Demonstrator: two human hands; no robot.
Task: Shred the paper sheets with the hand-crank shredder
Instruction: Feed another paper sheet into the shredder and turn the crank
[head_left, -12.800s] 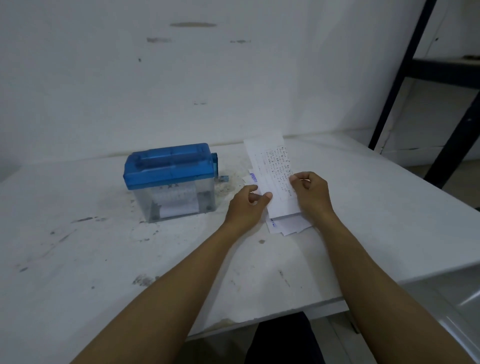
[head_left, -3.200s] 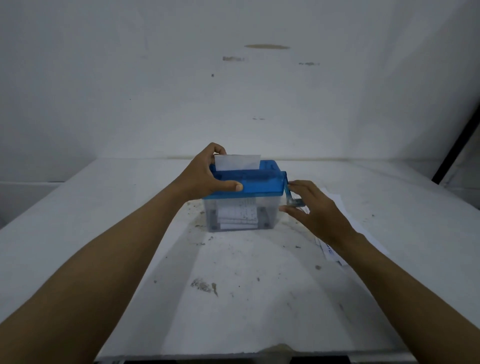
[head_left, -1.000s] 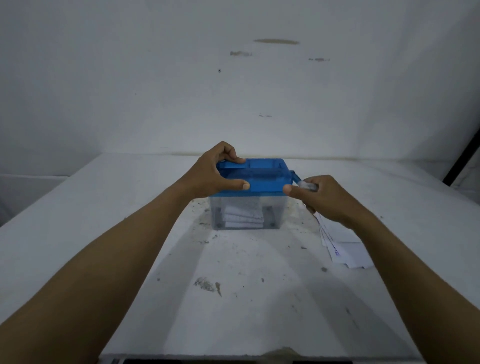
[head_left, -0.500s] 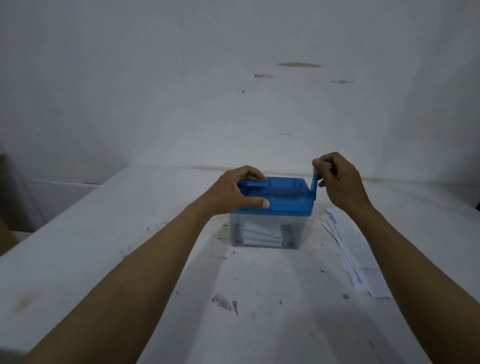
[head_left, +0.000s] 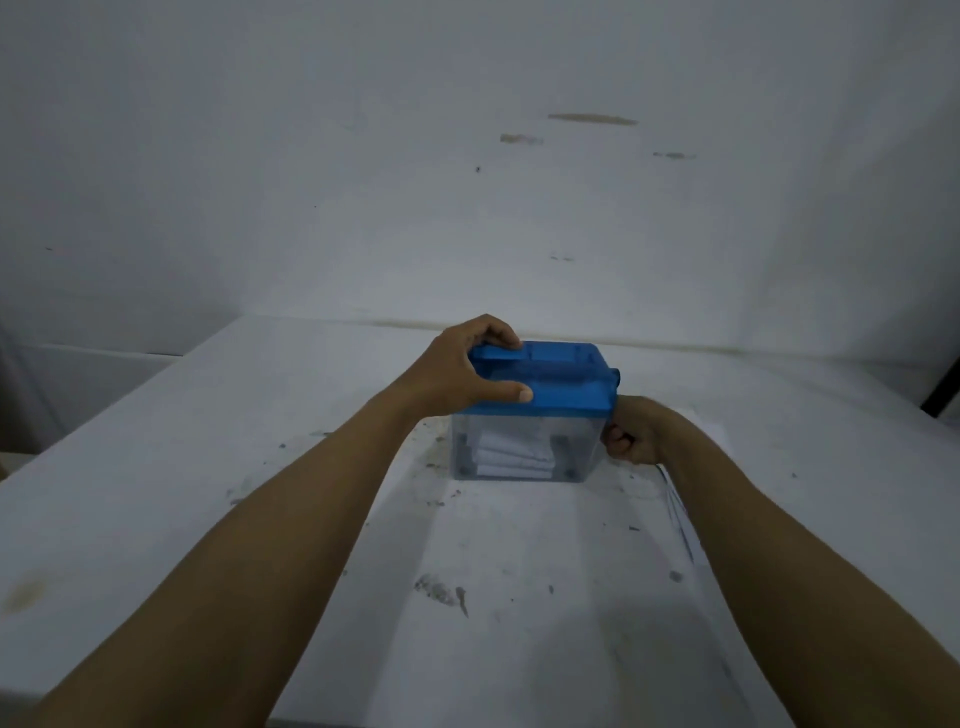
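The hand-crank shredder (head_left: 561, 387) has a blue lid over a clear bin and stands mid-table. White paper pieces (head_left: 511, 457) lie inside the bin. My left hand (head_left: 457, 371) clamps the lid's left end, thumb on the front, fingers over the back. My right hand (head_left: 636, 434) is fisted low beside the shredder's right wall, closed on the crank handle, which the fingers hide. The remaining paper sheets (head_left: 678, 512) lie on the table to the right, mostly hidden under my right forearm. No sheet sticks out of the lid's slot.
The white table (head_left: 208, 467) is scuffed with dark marks and crumbs around the shredder. A white wall rises right behind the table's far edge. A dark frame leg (head_left: 943, 400) shows at the right edge.
My right hand has swung the crank from the top of its turn down to the bottom beside the bin. The left hand stays on the lid. The sheet seen earlier in the slot is gone.
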